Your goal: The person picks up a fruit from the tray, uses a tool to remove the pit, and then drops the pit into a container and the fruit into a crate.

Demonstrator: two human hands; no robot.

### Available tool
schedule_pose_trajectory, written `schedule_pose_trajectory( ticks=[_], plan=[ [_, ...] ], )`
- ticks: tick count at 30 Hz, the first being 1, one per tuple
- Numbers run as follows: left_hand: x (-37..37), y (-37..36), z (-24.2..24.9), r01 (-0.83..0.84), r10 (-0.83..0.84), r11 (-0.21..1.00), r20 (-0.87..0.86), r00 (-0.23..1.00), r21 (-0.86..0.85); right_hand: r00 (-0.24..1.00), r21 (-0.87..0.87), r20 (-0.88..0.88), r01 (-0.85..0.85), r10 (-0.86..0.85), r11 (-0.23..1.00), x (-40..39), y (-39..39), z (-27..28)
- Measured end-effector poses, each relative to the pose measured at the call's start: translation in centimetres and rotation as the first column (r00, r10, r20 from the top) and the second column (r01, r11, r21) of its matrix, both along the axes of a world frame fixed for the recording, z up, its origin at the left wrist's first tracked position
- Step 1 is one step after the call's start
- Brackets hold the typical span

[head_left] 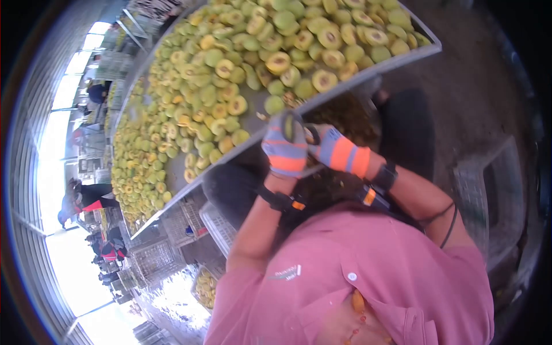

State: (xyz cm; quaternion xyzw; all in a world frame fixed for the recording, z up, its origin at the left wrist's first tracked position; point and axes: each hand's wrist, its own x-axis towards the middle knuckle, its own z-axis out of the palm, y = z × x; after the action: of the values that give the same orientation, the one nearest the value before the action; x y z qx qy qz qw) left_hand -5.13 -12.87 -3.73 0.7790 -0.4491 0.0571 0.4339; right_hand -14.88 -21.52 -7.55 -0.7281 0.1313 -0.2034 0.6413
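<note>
Both my hands are together just off the near edge of a metal-rimmed table (345,77) heaped with halved yellow-green stone fruit (221,86). Many halves show a brown pit or hollow. My left hand (285,150), in a grey and orange striped glove, is closed around a green piece of fruit (289,127), mostly covered by the fingers. Close beside it on the right, my right hand (340,150), gloved alike, is closed on a small dark object (312,134). Blur and the fingers hide what kind it is.
Below the table edge lies brownish debris (345,115) on the floor between my knees. Plastic crates stand at the left (154,260) and right (489,195). A crate of fruit pieces (205,287) is at lower left. Other people (92,195) are farther off to the left.
</note>
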Motion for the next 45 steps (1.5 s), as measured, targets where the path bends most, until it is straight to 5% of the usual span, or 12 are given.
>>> schedule_pose_trajectory(
  ticks=[1, 4, 10, 15, 18, 21, 25, 32, 33, 38, 42, 45],
  plan=[
    [0.3, -0.1, 0.7, 0.042, -0.045, 0.999, 0.075, 0.996, 0.034, 0.998, 0.315, 0.057, -0.043, 0.027, 0.948, -0.1, 0.7, 0.4],
    [-0.1, -0.2, 2.9, 0.08, -0.089, 0.987, 0.059, 0.994, 0.138, 0.987, 0.265, -0.119, -0.071, 0.105, 0.962, -0.6, -0.3, 1.3],
    [0.4, -0.2, 1.6, 0.123, -0.13, 0.99, 0.094, 0.987, 0.074, 0.998, 0.153, -0.048, -0.026, 0.033, 0.988, -0.5, 0.1, -0.4],
    [1.9, -0.3, -3.2, 0.071, -0.021, 0.993, -0.445, 0.895, 0.098, 0.996, 0.064, -0.076, -0.051, 0.055, 0.997, -1.3, 0.1, 0.0],
    [2.6, -0.2, -0.7, 0.294, -0.083, 0.954, -0.882, 0.463, 0.065, 0.982, 0.22, -0.125, -0.114, 0.144, 0.969, -2.1, 0.1, -0.1],
    [4.2, 0.1, -1.2, 0.537, -0.436, 0.837, -0.461, 0.773, 0.107, 0.951, 0.42, -0.14, -0.195, 0.276, 0.886, -2.3, -1.0, 0.9],
    [-0.1, -0.3, 4.2, 0.308, -0.303, 0.946, -0.057, 0.951, 0.099, 0.971, 0.39, -0.03, -0.205, 0.235, 0.898, -2.3, -1.4, 1.9],
    [0.4, 0.8, 2.3, 0.318, -0.276, 0.948, -0.53, 0.802, -0.013, 0.977, 0.221, -0.071, -0.183, 0.203, 0.958, -2.3, -0.2, 1.4],
    [0.2, 1.1, 2.9, 0.329, -0.26, 0.943, -0.736, 0.625, -0.054, 0.964, 0.257, -0.081, -0.224, 0.252, 0.94, -2.4, -0.3, 1.8],
    [2.0, 2.5, 4.4, 0.621, -0.457, 0.779, -0.604, 0.653, 0.083, 0.838, 0.48, -0.114, -0.424, 0.534, 0.768, -3.9, -1.0, 2.9],
    [1.9, 3.0, 5.4, 0.666, -0.472, 0.743, -0.657, 0.588, 0.062, 0.805, 0.623, 0.111, -0.513, 0.583, 0.59, -4.0, -0.2, 3.2],
    [1.7, 3.3, 3.2, 0.595, -0.494, 0.797, -0.677, 0.545, -0.103, 0.748, 0.903, 0.122, -0.357, 0.653, 0.241, -4.1, 0.2, 3.0]
  ],
)
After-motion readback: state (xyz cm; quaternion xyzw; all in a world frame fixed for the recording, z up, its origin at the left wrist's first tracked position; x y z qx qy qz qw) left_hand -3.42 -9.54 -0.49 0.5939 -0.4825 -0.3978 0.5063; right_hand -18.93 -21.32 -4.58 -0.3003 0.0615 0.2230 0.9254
